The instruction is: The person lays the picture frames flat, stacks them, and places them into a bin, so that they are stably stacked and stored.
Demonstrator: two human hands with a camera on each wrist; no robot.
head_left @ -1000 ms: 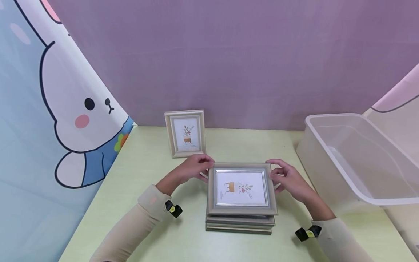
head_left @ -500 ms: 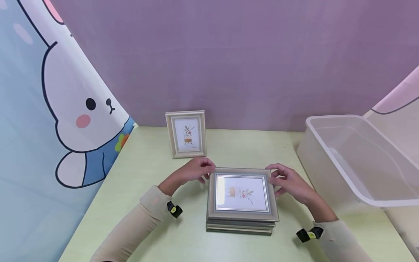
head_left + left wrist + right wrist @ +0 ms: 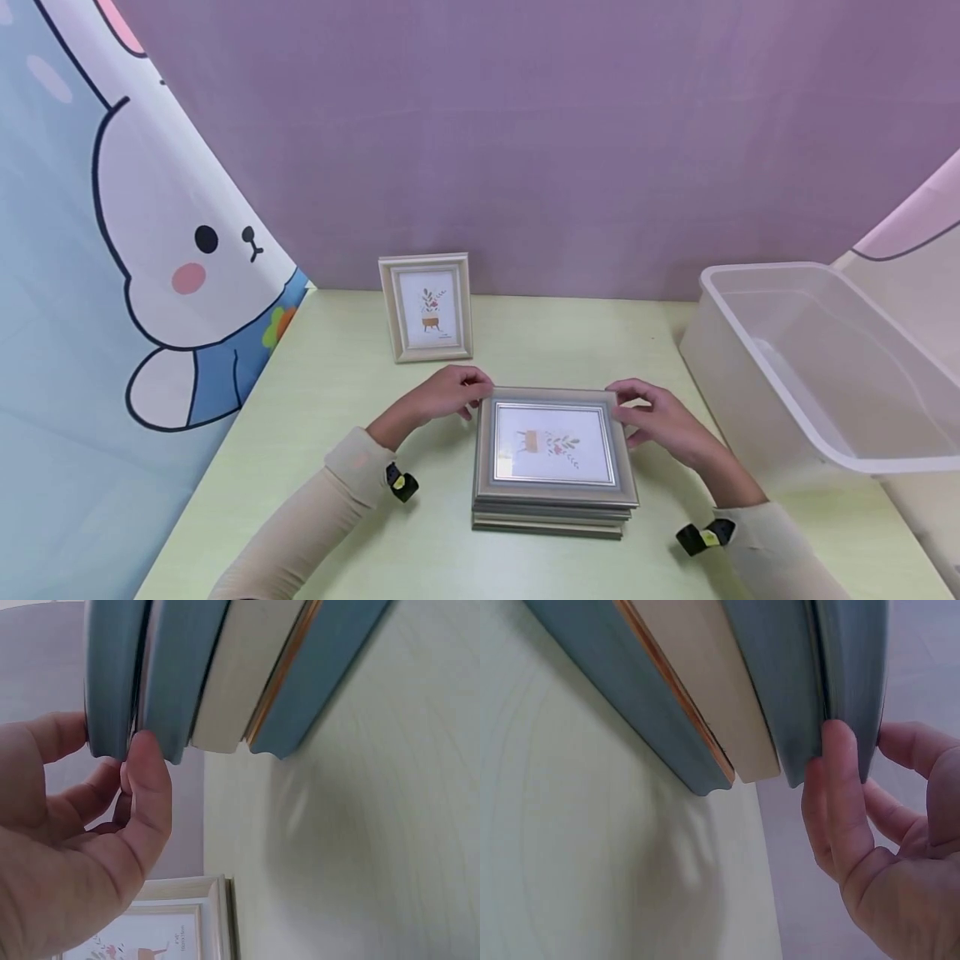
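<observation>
Head view: top frame (image 3: 557, 446) has shifted slightly nearer

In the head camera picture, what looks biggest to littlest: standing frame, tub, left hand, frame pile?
1. tub
2. frame pile
3. standing frame
4. left hand
The frame pile is nearer the camera than the standing frame.

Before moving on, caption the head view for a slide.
Left hand and right hand grip the top picture frame of a stack.

A purple backdrop (image 3: 540, 150) and rabbit-printed sheet (image 3: 161, 250) suggest a staged set.
</observation>
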